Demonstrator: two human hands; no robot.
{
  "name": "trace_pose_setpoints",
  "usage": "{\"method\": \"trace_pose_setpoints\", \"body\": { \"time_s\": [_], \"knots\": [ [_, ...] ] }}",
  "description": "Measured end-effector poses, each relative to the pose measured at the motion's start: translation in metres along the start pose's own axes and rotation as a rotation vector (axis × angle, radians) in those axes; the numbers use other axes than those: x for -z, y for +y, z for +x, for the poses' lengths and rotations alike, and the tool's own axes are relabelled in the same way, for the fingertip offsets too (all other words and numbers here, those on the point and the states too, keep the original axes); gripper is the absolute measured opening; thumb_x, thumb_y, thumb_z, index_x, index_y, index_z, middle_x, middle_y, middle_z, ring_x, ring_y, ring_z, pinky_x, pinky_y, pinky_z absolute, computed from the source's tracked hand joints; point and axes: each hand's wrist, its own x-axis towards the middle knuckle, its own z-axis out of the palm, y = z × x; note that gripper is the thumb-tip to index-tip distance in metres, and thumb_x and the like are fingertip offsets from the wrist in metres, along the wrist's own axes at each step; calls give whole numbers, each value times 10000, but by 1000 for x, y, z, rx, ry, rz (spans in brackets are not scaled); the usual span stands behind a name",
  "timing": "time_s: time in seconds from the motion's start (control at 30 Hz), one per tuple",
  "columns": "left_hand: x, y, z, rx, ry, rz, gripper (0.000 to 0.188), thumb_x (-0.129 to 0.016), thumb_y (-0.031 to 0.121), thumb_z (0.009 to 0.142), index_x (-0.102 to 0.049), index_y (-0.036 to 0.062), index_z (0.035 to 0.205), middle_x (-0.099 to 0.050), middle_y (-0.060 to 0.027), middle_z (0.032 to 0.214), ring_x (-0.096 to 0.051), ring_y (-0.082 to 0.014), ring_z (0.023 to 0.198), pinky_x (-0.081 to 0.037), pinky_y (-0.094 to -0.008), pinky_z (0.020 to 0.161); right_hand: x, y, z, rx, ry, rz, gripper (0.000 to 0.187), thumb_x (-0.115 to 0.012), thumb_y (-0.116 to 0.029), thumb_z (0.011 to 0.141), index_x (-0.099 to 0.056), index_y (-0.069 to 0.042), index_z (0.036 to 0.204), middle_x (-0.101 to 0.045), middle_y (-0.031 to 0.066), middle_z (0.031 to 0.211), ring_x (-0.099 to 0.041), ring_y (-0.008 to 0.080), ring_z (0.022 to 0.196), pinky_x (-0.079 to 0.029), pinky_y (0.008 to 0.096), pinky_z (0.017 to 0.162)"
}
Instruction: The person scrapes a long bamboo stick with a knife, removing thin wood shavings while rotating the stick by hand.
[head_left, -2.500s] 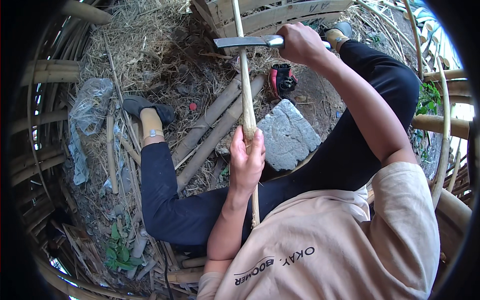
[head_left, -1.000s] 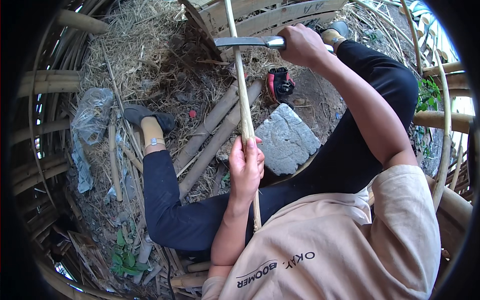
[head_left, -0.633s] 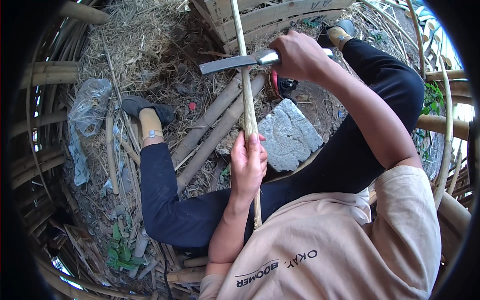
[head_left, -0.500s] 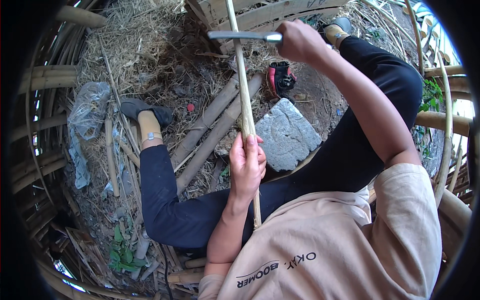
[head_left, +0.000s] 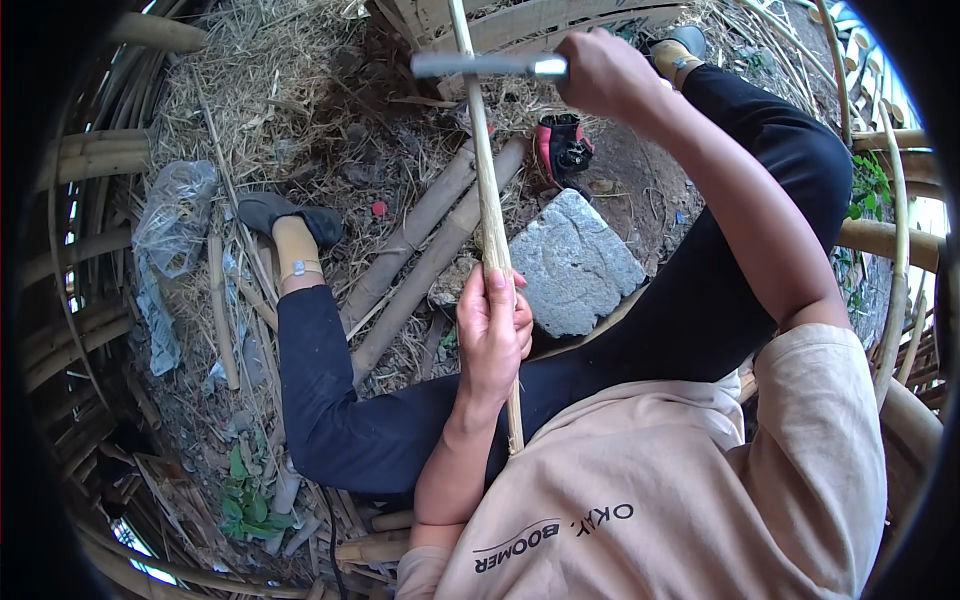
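Observation:
My left hand [head_left: 494,332] grips a long thin bamboo strip [head_left: 484,170] that stands nearly upright in front of me, its lower end near my chest. My right hand [head_left: 604,72] holds the handle of a knife with a long grey blade [head_left: 470,64]. The blade lies crosswise against the strip near its upper end. I sit with my legs in dark trousers spread on the ground, my left foot [head_left: 290,222] in a dark shoe.
A flat grey stone [head_left: 574,262] lies between my legs. Two thick bamboo poles [head_left: 425,235] lie beside it on straw-covered soil. A red and black tool [head_left: 562,146] sits beyond the stone. Crumpled clear plastic [head_left: 172,208] lies at the left. Curved bamboo strips ring the spot.
The blade dipped down along the strip and tilted, then came back up to lie level near the strip's top. My left hand stayed gripping the strip.

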Motion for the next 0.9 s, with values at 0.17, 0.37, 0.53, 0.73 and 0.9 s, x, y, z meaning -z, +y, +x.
{"method": "trace_pose_setpoints", "body": {
  "time_s": [0.17,0.37,0.53,0.73,0.9],
  "knots": [
    [8,-3,2,20,-19,-32,297,-395,358,1107,-502,95,1022,-352,66,630,-238,11,441,-172,-183,376,8,2,4,-70,64,14,182,-638,-120,794,-747,-24,903,-703,234,783,-706,384,713,-577,477,702],
    [3,-4,3,8,-4,-8,283,-404,348,1106,-507,96,1029,-352,67,626,-238,11,444,-169,-184,377,-1,-27,-15,78,-92,6,183,-652,-124,721,-741,-37,855,-714,205,774,-721,365,709,-588,459,694],
    [1,-2,4,-1,-8,13,280,-411,349,1104,-509,98,1029,-354,69,625,-241,13,444,-168,-184,378,3,2,-1,-78,38,-16,218,-647,-153,759,-746,-21,902,-704,234,792,-709,394,746,-578,481,729],
    [2,1,3,-35,27,55,267,-449,342,1093,-513,91,1028,-368,73,636,-266,17,452,-191,-177,382,2,0,-2,7,34,60,197,-652,-172,838,-738,-3,894,-686,244,768,-693,403,713,-561,481,696],
    [16,1,12,-167,110,236,223,-507,302,1075,-520,85,1029,-401,74,647,-311,18,462,-232,-168,388,-2,-43,-42,189,-316,183,147,-647,-116,758,-715,5,807,-682,211,688,-701,381,641,-588,472,637]
  ]
}}
